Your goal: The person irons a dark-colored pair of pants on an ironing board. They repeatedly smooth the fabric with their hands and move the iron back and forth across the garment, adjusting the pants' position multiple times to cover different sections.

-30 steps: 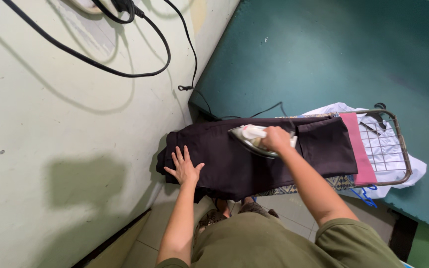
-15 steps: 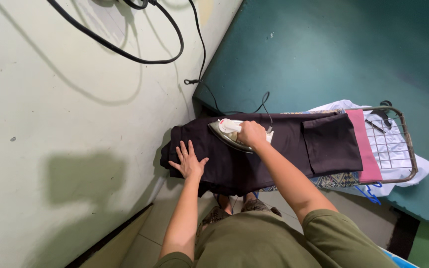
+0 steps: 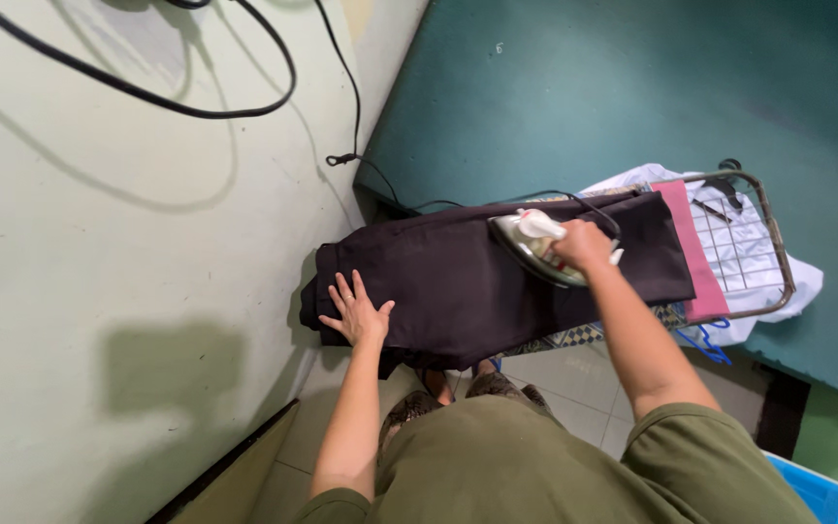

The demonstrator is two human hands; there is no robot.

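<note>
A dark garment [image 3: 458, 281] lies stretched along an ironing board with a patterned cover [image 3: 584, 336]. My left hand [image 3: 356, 311] rests flat on the garment's left end, fingers spread. My right hand [image 3: 584, 245] grips the white handle of an iron [image 3: 533, 243], which sits on the right part of the dark cloth. The iron's black cord [image 3: 497, 202] trails off the board's far side toward the wall.
A pink cloth [image 3: 695, 252] and a white garment [image 3: 749, 254] lie on the board's wire rack [image 3: 773, 247] at the right end. Black cables [image 3: 244, 102] hang on the pale green wall. A blue hanger [image 3: 700, 344] hangs below the board. Tiled floor lies beneath me.
The iron slid left over the garment, then back right toward the pink cloth. My left hand has stayed flat on the left end.
</note>
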